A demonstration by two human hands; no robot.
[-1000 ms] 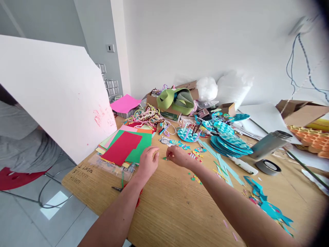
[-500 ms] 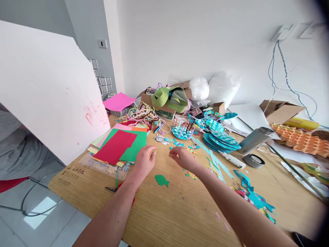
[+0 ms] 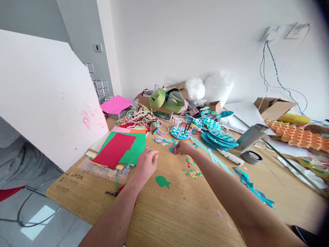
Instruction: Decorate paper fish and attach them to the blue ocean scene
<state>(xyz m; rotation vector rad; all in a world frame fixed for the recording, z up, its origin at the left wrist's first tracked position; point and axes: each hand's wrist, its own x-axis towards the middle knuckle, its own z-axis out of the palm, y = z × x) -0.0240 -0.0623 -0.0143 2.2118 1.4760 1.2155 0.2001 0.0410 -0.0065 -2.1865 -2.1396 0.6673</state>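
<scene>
My right hand (image 3: 183, 147) reaches over the far middle of the table, its fingers closed at a small blue paper fish (image 3: 172, 150) with a pink-purple patch. My left hand (image 3: 147, 162) hovers with curled fingers beside the stack of coloured paper; nothing shows in it. Below, a green paper fish cutout (image 3: 162, 181) lies flat on the table. Red-handled scissors (image 3: 112, 193) are partly hidden behind my left forearm. A grey-and-white fish cutout (image 3: 159, 140) and a yellow-and-blue striped one (image 3: 168, 140) lie just beyond my hands.
Red paper (image 3: 115, 149) tops the stack at left. Colourful confetti bits (image 3: 193, 174) lie beside my right forearm. Farther back are blue paper plates (image 3: 218, 141), a glue stick (image 3: 232, 158), a steel flask (image 3: 253, 136), its lid (image 3: 252, 156) and tangled pipe cleaners (image 3: 138, 115).
My right hand has moved slightly forward and closed at the blue paper fish. My left hand's fingers have curled in more. The whole view has shifted a little.
</scene>
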